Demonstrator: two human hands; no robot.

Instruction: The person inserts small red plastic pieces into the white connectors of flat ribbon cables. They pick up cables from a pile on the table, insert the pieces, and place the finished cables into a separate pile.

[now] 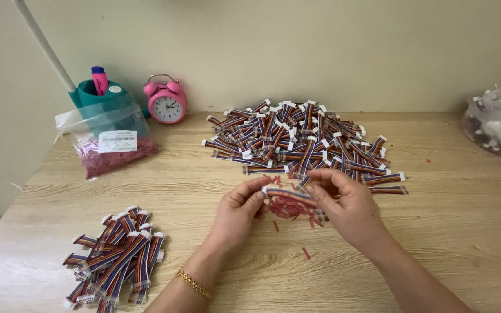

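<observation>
My left hand (240, 210) and my right hand (346, 204) pinch the two ends of one short rainbow ribbon cable (288, 194) with white connectors, held level just above the wooden table (447, 232). Under it lies a small heap of red pieces (288, 207), with a few scattered toward me. Behind my hands spreads a big pile of the same cables (300, 139). A smaller pile of cables (117, 258) lies at the near left. A gold bracelet (193, 283) is on my left wrist.
A clear bag of pink pieces (111, 145) leans at the back left before a teal holder (97, 93) with a pink marker. A pink alarm clock (167, 99) stands by the wall. A clear bag of white parts (500, 122) sits at the far right.
</observation>
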